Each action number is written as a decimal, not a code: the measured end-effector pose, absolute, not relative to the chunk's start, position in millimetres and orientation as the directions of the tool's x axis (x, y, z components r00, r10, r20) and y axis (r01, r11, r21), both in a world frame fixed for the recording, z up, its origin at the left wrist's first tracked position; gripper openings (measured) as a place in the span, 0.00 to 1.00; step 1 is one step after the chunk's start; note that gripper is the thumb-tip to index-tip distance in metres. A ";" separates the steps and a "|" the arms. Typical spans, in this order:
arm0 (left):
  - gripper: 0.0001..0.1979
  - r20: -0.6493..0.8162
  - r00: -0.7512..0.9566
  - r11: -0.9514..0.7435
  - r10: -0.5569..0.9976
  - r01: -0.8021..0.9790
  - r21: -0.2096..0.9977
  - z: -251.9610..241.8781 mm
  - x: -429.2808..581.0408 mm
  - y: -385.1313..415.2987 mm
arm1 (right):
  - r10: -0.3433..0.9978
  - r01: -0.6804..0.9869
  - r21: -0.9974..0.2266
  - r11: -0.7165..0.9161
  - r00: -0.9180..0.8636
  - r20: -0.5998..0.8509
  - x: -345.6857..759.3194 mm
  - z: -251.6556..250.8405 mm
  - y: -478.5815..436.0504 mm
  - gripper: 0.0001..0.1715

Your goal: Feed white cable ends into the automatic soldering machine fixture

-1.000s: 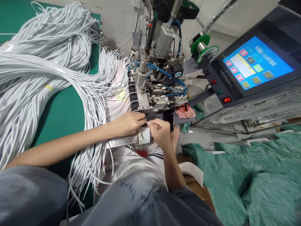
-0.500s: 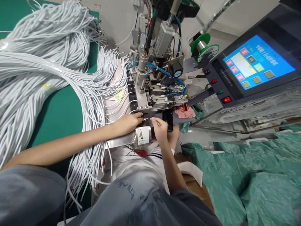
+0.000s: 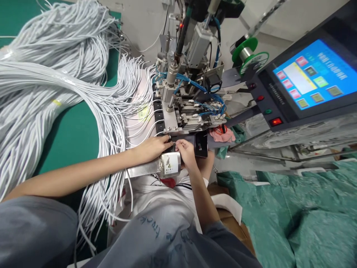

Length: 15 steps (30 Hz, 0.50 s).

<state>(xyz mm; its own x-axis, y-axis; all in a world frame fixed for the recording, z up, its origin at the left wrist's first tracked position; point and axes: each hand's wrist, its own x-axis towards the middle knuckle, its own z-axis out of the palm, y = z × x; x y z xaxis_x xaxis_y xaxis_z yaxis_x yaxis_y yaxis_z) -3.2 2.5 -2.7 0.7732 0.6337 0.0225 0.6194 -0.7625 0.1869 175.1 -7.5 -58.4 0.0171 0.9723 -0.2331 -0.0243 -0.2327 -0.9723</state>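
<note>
My left hand [image 3: 152,149] lies palm down at the front of the wiring machine [image 3: 170,119], fingers closed and pressed together near its lower edge; what they hold is hidden. My right hand [image 3: 186,150] faces it, thumb and fingertips pinched at a tiny metallic part between the hands, too small to name. White cables [image 3: 111,123] fan out from the left, some with their ends in the black slots [image 3: 158,116] along the machine's side. Just below my hands sits a metal block with a white label [image 3: 170,163].
A tilted control panel with a lit blue screen [image 3: 312,74] stands at right. Behind the machine is a green wire spool [image 3: 247,56]. A dark phone [image 3: 201,144] and a pink cloth [image 3: 222,134] lie right of my hands. Green sheeting [image 3: 306,208] covers the lower right.
My right hand has moved slightly left, bringing its fingertips closer to my left hand. My left hand stays nearly in place. The view has shifted a little.
</note>
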 end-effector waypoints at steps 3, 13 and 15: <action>0.19 0.049 0.780 -0.778 0.624 0.614 0.134 -5.1 -2.9 2.7 | 0.963 -0.045 -0.962 -0.268 0.003 -0.269 175.7 -60.9 -6.5 0.08; 0.16 0.029 0.812 -0.813 0.582 0.581 0.045 -1.2 -1.1 2.1 | 0.939 -0.121 -0.931 -0.344 -0.058 -0.339 177.3 -56.4 -2.8 0.10; 0.15 0.019 0.815 -0.815 0.579 0.577 0.042 0.8 -0.6 1.8 | 0.926 -0.157 -0.913 -0.376 -0.090 -0.366 177.7 -57.4 -1.9 0.11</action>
<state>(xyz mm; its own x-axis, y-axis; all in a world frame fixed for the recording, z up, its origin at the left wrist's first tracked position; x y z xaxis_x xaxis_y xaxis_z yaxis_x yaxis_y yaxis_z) -0.6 1.8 0.8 0.8154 0.5785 0.0190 0.5775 -0.8153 0.0418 177.7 -1.9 -57.4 -0.0903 0.9264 -0.3656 -0.1567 -0.3757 -0.9134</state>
